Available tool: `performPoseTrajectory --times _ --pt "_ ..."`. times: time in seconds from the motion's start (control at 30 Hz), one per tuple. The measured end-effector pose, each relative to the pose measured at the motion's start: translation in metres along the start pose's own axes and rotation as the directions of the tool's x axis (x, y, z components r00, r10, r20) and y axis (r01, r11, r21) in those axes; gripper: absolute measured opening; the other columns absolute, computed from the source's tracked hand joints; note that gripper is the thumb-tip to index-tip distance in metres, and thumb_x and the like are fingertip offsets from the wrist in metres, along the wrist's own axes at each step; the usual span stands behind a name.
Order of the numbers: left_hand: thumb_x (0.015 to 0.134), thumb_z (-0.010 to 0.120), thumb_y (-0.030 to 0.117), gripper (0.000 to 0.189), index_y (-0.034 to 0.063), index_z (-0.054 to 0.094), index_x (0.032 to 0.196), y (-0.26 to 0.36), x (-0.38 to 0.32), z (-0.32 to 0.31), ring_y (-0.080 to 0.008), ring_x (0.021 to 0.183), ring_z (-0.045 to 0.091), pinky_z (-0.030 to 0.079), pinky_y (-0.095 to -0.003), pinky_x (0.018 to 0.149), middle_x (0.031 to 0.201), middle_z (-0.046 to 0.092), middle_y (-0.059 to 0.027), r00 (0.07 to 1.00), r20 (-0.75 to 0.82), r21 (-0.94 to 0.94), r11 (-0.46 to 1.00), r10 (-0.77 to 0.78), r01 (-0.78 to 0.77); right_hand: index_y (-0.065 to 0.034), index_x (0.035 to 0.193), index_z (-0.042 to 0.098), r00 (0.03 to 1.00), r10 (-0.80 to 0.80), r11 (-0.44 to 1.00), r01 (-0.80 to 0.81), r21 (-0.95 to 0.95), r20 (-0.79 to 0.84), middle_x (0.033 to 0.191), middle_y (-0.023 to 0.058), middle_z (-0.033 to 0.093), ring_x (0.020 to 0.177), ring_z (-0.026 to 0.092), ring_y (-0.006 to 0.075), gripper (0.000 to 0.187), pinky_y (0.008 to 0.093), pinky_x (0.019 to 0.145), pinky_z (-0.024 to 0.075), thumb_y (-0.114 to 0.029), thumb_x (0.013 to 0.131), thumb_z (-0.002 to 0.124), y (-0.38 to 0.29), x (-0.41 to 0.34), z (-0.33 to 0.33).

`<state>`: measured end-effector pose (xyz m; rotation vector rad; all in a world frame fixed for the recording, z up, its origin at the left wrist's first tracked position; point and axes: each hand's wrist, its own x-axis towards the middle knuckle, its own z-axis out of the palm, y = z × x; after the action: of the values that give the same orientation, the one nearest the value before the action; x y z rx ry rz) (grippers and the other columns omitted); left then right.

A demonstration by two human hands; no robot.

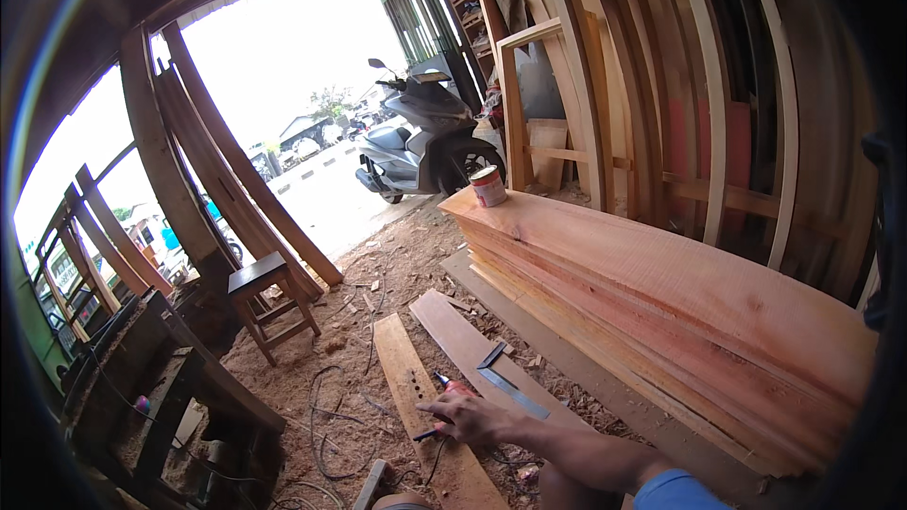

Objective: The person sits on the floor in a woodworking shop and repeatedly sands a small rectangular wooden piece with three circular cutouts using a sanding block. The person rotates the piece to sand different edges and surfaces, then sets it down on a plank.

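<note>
My right hand (464, 419) reaches in from the lower right over a narrow wooden plank (405, 350) that has several dark holes or spots in it. Its index finger points to the left, just below those spots. Partly under the hand is a red tool (457, 387) with a dark tip; whether the fingers grip it cannot be told. A try square (511, 392) with a metal blade lies on a second plank (453, 329) to the right. My left hand is out of view.
A tall stack of boards (638, 297) stands at the right, with a paint can (487, 186) on its far end. A wooden stool (266, 287) is at the left. Cables (319, 432) lie on the sawdust. A motor scooter (425, 138) stands at the doorway, and timber leans along the walls.
</note>
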<state>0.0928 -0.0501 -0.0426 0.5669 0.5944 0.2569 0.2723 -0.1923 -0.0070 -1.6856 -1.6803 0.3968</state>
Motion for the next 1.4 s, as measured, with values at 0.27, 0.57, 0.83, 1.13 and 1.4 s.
performPoseTrajectory --times 0.27,0.57,0.83,1.13,1.4 --pt "0.100 0.034 0.064 0.067 0.0132 0.050 0.139 -0.003 0.006 0.005 -0.0258 0.087 0.063 0.055 -0.0426 0.075 0.116 0.064 -0.0132 1.000 -0.020 -0.020 1.000 -0.004 0.004 -0.0109 0.153 0.030 0.963 0.268 0.925 -0.264 0.273 0.025 0.126 0.0264 0.048 0.119 0.053 0.0426 0.074 0.0439 0.103 0.0433 -0.025 0.092 0.069 0.030 -0.006 -0.008" --pt "0.100 0.032 0.064 0.067 0.0128 0.049 0.140 -0.001 0.021 0.004 -0.0267 0.088 0.063 0.055 -0.0432 0.076 0.119 0.064 -0.0142 1.000 -0.005 -0.060 0.998 -0.022 0.021 0.0033 0.116 0.056 0.875 0.445 0.383 0.004 0.924 -0.188 0.106 0.0147 0.065 0.078 0.069 0.0167 0.042 0.0320 0.068 0.0592 -0.015 0.086 0.079 0.067 0.006 -0.037" --pt "0.100 0.031 0.064 0.068 0.0124 0.049 0.141 0.009 0.011 0.007 -0.0275 0.090 0.064 0.055 -0.0437 0.077 0.121 0.064 -0.0151 0.995 0.057 -0.124 0.988 -0.082 0.088 0.0022 0.127 0.051 0.436 0.799 -0.098 0.774 0.626 -0.414 0.117 0.0120 0.056 0.105 0.061 0.0220 0.049 0.0368 0.093 0.0584 0.001 0.084 0.074 0.071 -0.069 -0.097" --pt "0.104 0.018 0.060 0.073 0.0018 0.041 0.141 0.026 0.009 0.068 -0.0277 0.092 0.066 0.056 -0.0454 0.082 0.128 0.062 -0.0184 0.965 0.259 0.153 0.984 0.049 -0.091 -0.0023 0.126 0.052 0.727 0.513 0.333 0.321 0.887 -0.456 0.095 0.0057 0.062 0.073 0.063 0.0121 0.046 0.0247 0.062 0.0532 -0.003 0.083 0.068 -0.028 -0.060 -0.105" --pt "0.103 0.024 0.064 0.070 0.0074 0.050 0.136 0.077 -0.015 0.041 -0.0173 0.066 0.058 0.047 -0.0294 0.044 0.115 0.065 -0.0145 0.988 0.157 0.300 0.953 -0.005 -0.042 -0.0071 0.130 0.064 0.868 -0.024 0.982 -0.072 -0.173 -0.496 0.119 0.0221 0.062 0.114 0.059 0.0349 0.040 0.0419 0.101 0.0480 -0.005 0.089 0.062 0.001 0.014 -0.046"
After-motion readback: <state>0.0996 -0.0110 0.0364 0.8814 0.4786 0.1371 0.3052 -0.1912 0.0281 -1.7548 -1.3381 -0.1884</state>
